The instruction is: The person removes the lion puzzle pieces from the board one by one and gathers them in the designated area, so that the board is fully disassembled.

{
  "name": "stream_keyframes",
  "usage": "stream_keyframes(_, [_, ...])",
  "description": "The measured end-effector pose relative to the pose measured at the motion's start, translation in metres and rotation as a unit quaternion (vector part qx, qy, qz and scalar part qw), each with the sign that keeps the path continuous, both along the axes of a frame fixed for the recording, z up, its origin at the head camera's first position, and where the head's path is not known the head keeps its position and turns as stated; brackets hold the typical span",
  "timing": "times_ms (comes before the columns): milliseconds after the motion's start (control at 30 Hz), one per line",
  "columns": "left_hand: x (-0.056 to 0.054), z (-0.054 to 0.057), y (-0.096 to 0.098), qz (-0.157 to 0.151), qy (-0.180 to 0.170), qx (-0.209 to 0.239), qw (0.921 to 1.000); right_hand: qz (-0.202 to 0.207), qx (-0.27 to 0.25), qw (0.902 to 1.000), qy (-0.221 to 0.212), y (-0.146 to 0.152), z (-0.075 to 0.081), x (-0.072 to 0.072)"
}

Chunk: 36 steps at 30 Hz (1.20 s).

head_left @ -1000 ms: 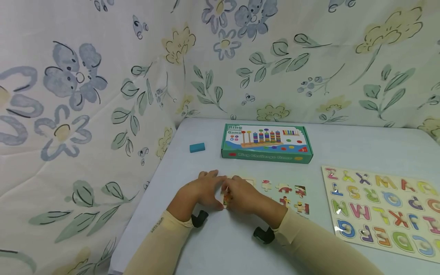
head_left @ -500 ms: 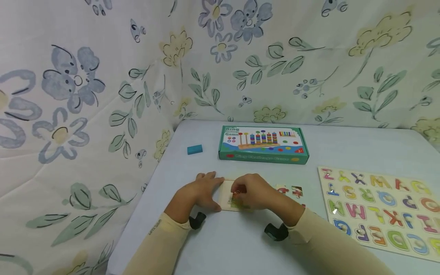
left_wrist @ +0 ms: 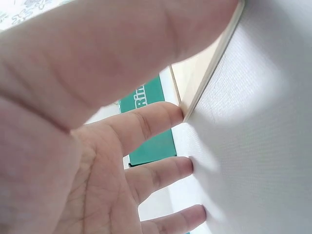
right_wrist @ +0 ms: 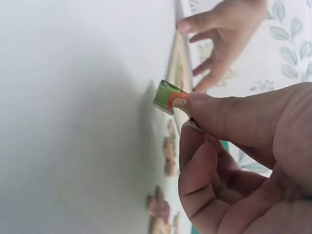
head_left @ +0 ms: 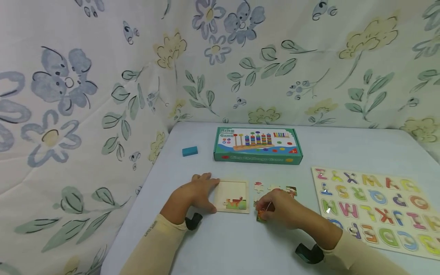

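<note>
My left hand [head_left: 193, 195] rests at the left edge of a small square wooden puzzle tray [head_left: 228, 186], fingers straight and spread. Its thumb and index fingertip touch the tray's edge. Joined picture pieces [head_left: 238, 204] lie in the tray's lower right; bare wood shows elsewhere. Right of the tray, my right hand [head_left: 285, 209] pinches a green and orange jigsaw piece [right_wrist: 168, 96] between thumb and index finger. In the head view that jigsaw piece hangs low by the table, partly hidden by the fingers. Several loose jigsaw pieces [head_left: 259, 186] lie behind the right hand, some covered by it.
A green Ring Challenge Game box [head_left: 258, 146] lies behind the tray, with a small teal block [head_left: 190, 151] to its left. At right lies a wooden alphabet board [head_left: 372, 198]. A floral cloth [head_left: 261, 88] hangs behind the white table [head_left: 220, 248].
My right hand has moved from the tray's lower left across to the right, off the tray, with a jigsaw piece in its fingers. The left hand stays at the tray's edge.
</note>
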State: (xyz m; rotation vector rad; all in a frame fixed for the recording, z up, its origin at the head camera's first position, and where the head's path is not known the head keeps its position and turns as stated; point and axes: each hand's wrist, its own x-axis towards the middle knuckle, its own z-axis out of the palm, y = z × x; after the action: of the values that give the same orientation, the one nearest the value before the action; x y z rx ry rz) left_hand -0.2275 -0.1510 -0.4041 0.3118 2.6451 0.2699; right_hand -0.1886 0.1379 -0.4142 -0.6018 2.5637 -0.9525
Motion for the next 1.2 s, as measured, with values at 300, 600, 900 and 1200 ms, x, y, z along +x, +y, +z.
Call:
stream_keyframes(300, [0.001,0.001,0.001,0.004,0.0,0.01,0.9999,-0.041,0.052,0.9958,0.062,-0.014,-0.015,0.014])
stream_keyframes(600, [0.004,0.004,0.003,0.009,0.001,0.016,0.9998,-0.034,0.081,0.9902,0.109,-0.026,-0.01,0.013])
stream_keyframes(900, [0.002,0.002,0.003,0.011,0.005,0.012,0.9998,0.023,0.088,0.9915,0.093,-0.075,-0.006,-0.012])
stream_keyframes(1200, [0.004,0.002,0.003,0.019,0.004,0.016,0.9997,0.037,0.12,0.988,0.089,-0.098,-0.005,-0.014])
